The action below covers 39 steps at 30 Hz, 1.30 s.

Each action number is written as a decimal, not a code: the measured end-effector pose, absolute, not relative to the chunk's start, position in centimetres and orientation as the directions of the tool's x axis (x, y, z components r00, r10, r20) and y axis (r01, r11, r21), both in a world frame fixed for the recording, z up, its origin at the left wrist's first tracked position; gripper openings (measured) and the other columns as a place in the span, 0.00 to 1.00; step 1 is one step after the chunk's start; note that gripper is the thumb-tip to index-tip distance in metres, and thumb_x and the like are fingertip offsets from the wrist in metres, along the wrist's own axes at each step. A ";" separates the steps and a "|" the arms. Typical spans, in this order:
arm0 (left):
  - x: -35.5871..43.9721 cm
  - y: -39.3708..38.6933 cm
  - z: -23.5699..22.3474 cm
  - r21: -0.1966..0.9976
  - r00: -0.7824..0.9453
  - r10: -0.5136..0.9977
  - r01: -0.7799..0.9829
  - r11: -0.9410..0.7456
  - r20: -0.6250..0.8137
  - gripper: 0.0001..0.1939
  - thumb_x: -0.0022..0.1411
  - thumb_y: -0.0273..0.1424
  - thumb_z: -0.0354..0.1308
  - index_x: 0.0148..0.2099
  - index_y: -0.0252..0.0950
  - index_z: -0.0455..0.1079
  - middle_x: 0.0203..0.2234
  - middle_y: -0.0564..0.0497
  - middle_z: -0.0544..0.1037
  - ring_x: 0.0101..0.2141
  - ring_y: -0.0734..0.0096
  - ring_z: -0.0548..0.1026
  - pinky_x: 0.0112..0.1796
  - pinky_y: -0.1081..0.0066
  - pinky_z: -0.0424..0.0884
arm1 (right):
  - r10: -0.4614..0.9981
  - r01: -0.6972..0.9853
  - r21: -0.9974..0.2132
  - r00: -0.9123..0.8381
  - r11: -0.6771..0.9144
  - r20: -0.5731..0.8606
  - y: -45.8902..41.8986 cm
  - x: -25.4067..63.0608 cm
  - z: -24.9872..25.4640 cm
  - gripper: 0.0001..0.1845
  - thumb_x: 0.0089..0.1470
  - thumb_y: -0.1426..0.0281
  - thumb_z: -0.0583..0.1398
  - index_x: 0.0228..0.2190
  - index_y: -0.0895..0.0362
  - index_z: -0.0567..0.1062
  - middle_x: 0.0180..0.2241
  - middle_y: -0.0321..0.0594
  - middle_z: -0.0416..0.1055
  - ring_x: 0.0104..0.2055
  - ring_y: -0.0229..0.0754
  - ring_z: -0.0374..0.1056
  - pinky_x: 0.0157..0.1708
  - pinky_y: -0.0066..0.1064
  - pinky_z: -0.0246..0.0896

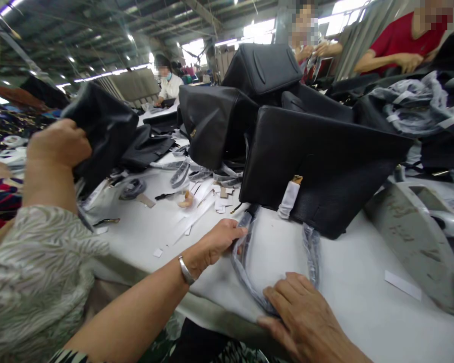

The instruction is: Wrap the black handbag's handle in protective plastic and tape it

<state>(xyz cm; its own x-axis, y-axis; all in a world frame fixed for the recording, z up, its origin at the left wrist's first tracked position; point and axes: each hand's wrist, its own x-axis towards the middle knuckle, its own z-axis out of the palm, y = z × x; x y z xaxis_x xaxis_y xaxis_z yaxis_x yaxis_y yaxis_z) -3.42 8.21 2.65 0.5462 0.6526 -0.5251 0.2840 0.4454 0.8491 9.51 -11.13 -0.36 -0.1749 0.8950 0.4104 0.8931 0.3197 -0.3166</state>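
Note:
A large black leather handbag [325, 166] lies on its side on the white table [355, 272]. Its handle loop [313, 252] is wrapped in clear plastic and reaches toward me. My left hand [215, 244], with a silver bracelet on the wrist, pinches the left side of that handle. My right hand [302, 315] lies flat on the bottom of the loop, pressing it to the table near the front edge. A white wrapped tab with a gold fitting [290, 197] hangs from the bag's front.
A co-worker's hand [56, 146] in a patterned sleeve grips another black bag [102, 131] at the left. More black bags [215, 123] are piled behind. Paper strips and scraps [196, 206] litter the middle. A grey machine arm [419, 242] stands at the right. Other people work at the back.

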 end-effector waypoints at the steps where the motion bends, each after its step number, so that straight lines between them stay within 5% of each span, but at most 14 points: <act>1: -3.5 8.1 2.9 0.839 0.544 0.649 0.238 0.488 -0.532 0.13 0.56 0.30 0.62 0.25 0.33 0.62 0.14 0.56 0.66 0.14 0.79 0.65 0.18 0.78 0.61 | 0.895 0.892 -0.340 -0.136 0.297 0.424 -10.9 8.9 -0.6 0.04 0.58 0.67 0.59 0.33 0.54 0.71 0.28 0.38 0.66 0.34 0.44 0.60 0.43 0.39 0.49; 9: -2.2 9.4 3.6 0.677 0.518 0.552 0.074 0.732 -0.653 0.13 0.69 0.28 0.47 0.30 0.33 0.61 0.16 0.55 0.67 0.16 0.77 0.67 0.21 0.75 0.67 | 0.925 0.887 -0.363 -0.156 0.285 0.345 -10.8 7.1 0.4 0.06 0.51 0.75 0.62 0.26 0.55 0.68 0.27 0.37 0.66 0.31 0.42 0.58 0.36 0.35 0.49; 14: -0.1 11.0 3.3 0.644 0.527 0.507 0.106 0.757 -0.682 0.13 0.67 0.23 0.47 0.28 0.34 0.58 0.14 0.59 0.60 0.11 0.84 0.57 0.16 0.81 0.58 | 0.963 0.885 -0.390 -0.196 0.255 0.186 -11.5 8.0 2.0 0.04 0.56 0.73 0.60 0.28 0.56 0.71 0.30 0.38 0.69 0.33 0.42 0.62 0.35 0.34 0.53; 17: -0.2 11.1 3.2 0.639 0.532 0.488 0.139 0.756 -0.693 0.13 0.66 0.24 0.49 0.27 0.34 0.57 0.14 0.59 0.60 0.11 0.84 0.55 0.15 0.82 0.55 | 0.945 0.834 -0.449 -0.243 0.319 0.219 -11.5 11.6 2.7 0.07 0.60 0.73 0.56 0.39 0.54 0.74 0.36 0.38 0.73 0.38 0.41 0.66 0.41 0.34 0.59; 20: -1.1 11.2 3.3 0.663 0.534 0.500 0.160 0.732 -0.681 0.12 0.66 0.23 0.49 0.27 0.33 0.58 0.14 0.60 0.60 0.11 0.86 0.54 0.15 0.82 0.55 | 0.911 0.870 -0.346 -0.230 0.350 0.343 -10.4 16.8 2.4 0.22 0.58 0.80 0.51 0.50 0.52 0.72 0.48 0.42 0.72 0.50 0.44 0.66 0.51 0.39 0.58; 24: -1.8 12.0 3.5 0.735 0.513 0.572 0.191 0.650 -0.640 0.09 0.60 0.20 0.53 0.27 0.33 0.60 0.15 0.58 0.62 0.12 0.85 0.54 0.16 0.82 0.54 | 0.932 0.936 -0.133 -0.296 0.326 0.207 -7.4 20.8 1.3 0.32 0.51 0.85 0.52 0.51 0.47 0.73 0.58 0.39 0.65 0.60 0.52 0.57 0.54 0.47 0.54; 29: -2.5 12.0 3.6 0.889 0.404 0.793 0.178 0.421 -0.457 0.08 0.54 0.18 0.59 0.32 0.34 0.66 0.24 0.53 0.69 0.22 0.76 0.66 0.22 0.79 0.59 | 0.892 0.875 -0.177 -0.448 0.451 0.059 -4.5 20.3 2.2 0.08 0.54 0.75 0.59 0.34 0.52 0.77 0.45 0.38 0.74 0.53 0.49 0.64 0.52 0.44 0.54; 32: -3.4 10.0 4.8 0.981 0.407 0.910 0.196 0.001 -0.082 0.10 0.52 0.20 0.64 0.35 0.38 0.70 0.32 0.52 0.71 0.37 0.69 0.69 0.36 0.78 0.63 | 0.898 0.872 -0.246 -0.440 0.423 -0.018 -4.1 20.1 3.4 0.05 0.55 0.74 0.58 0.29 0.55 0.74 0.32 0.38 0.73 0.39 0.44 0.68 0.45 0.39 0.58; 34: -3.7 7.8 6.1 0.929 0.565 0.816 0.227 -0.293 0.119 0.10 0.52 0.25 0.67 0.37 0.38 0.73 0.35 0.50 0.72 0.42 0.64 0.68 0.44 0.75 0.61 | 0.912 0.869 -0.316 -0.410 0.381 -0.026 -4.2 20.4 4.2 0.07 0.57 0.73 0.56 0.28 0.55 0.72 0.30 0.39 0.71 0.35 0.43 0.66 0.40 0.36 0.61; 39: -3.8 2.4 8.2 0.838 0.895 0.440 0.185 -0.514 0.073 0.11 0.50 0.35 0.70 0.35 0.38 0.74 0.21 0.51 0.69 0.29 0.60 0.70 0.39 0.69 0.62 | 0.956 0.754 -0.596 -0.280 0.277 0.090 -5.0 23.0 6.0 0.13 0.63 0.62 0.51 0.35 0.55 0.72 0.34 0.41 0.71 0.37 0.43 0.68 0.38 0.35 0.65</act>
